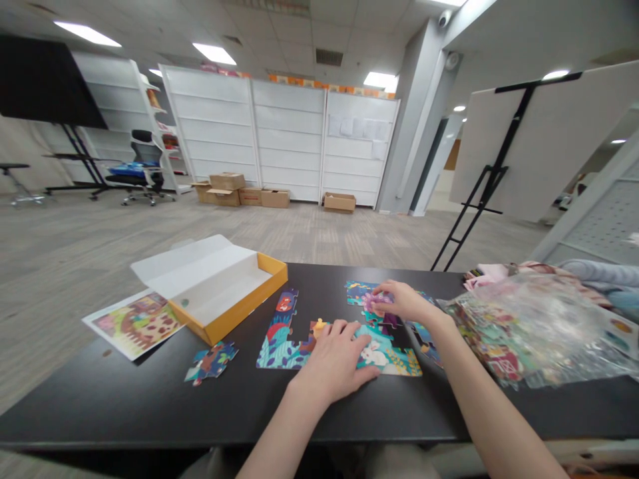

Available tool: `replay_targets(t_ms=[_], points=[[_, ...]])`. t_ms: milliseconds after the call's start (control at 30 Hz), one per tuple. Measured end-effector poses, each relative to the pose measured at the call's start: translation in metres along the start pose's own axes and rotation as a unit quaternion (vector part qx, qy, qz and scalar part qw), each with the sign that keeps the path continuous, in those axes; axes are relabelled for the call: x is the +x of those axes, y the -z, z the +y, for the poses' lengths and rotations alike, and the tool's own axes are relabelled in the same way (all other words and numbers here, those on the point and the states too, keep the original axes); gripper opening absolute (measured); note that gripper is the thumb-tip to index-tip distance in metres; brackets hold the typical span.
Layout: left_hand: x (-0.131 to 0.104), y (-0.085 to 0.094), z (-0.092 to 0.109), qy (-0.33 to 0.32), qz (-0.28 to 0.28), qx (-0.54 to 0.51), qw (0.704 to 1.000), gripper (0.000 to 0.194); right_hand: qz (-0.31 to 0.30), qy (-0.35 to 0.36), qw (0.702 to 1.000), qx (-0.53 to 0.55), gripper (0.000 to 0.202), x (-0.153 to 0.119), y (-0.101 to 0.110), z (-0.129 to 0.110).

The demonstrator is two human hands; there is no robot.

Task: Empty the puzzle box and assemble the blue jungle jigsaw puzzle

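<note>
partly assembled, multicoloured jigsaw puzzle of flat, thin pieces (394, 362), lying on the black counter (150, 412) in front of me. handling, as i judge it: light and fairly stiff, probably cardboard; single pieces are best pinched by opposite edges, while the joined parts, liable to bend or part at the seams, want a flat palm or support from beneath. my left hand (332, 362) lies palm down, fingers loosely spread, over the lower border, gripping nothing. my right hand (407, 303) is partly closed, thumb and fingertips at the purple, bumpy-looking patch (374, 304) near the upper edge; i cannot tell whether they pinch a piece or only press. appearance: teal ground with leaves, a white rabbit at lower right, a red round form at upper left, dark gaps within; a small joined cluster of blue and brown pieces (212, 362) lies apart, beside the open yellow box with white lining (244, 309).
</note>
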State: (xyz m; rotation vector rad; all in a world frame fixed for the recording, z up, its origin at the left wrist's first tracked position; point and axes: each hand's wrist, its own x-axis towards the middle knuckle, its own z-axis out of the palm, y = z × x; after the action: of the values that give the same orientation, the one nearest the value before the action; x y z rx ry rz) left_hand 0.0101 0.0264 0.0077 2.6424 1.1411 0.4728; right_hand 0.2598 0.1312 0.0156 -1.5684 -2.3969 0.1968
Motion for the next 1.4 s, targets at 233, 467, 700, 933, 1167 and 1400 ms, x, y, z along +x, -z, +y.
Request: replay_targets(t_ms=[233, 467, 700, 933, 1167, 1400], points=[[-0.001, -0.001, -0.001, 0.002, 0.003, 0.004, 1.000, 0.047, -0.104, -0.036, 0.994, 0.004, 0.032, -0.014, 0.023, -0.010], [0.001, 0.000, 0.000, -0.002, 0.001, 0.002, 1.000, 0.046, -0.095, -0.017, 0.995, -0.018, 0.021, -0.013, 0.019, -0.018], [0.001, 0.002, 0.001, 0.002, -0.004, -0.004, 1.000, 0.046, -0.079, 0.025, 0.992, -0.100, 0.018, -0.016, 0.017, -0.021], [0.003, 0.003, -0.001, -0.003, -0.003, -0.014, 1.000, 0.048, -0.061, 0.067, 0.987, -0.134, 0.018, -0.028, 0.016, -0.025], [0.005, 0.002, -0.002, 0.001, -0.003, -0.023, 1.000, 0.046, -0.080, 0.090, 0.987, -0.103, 0.023, -0.030, 0.018, -0.025], [0.005, 0.005, -0.001, 0.001, -0.013, -0.013, 1.000, 0.048, -0.068, 0.072, 0.992, -0.073, 0.018, -0.032, 0.013, -0.020]])
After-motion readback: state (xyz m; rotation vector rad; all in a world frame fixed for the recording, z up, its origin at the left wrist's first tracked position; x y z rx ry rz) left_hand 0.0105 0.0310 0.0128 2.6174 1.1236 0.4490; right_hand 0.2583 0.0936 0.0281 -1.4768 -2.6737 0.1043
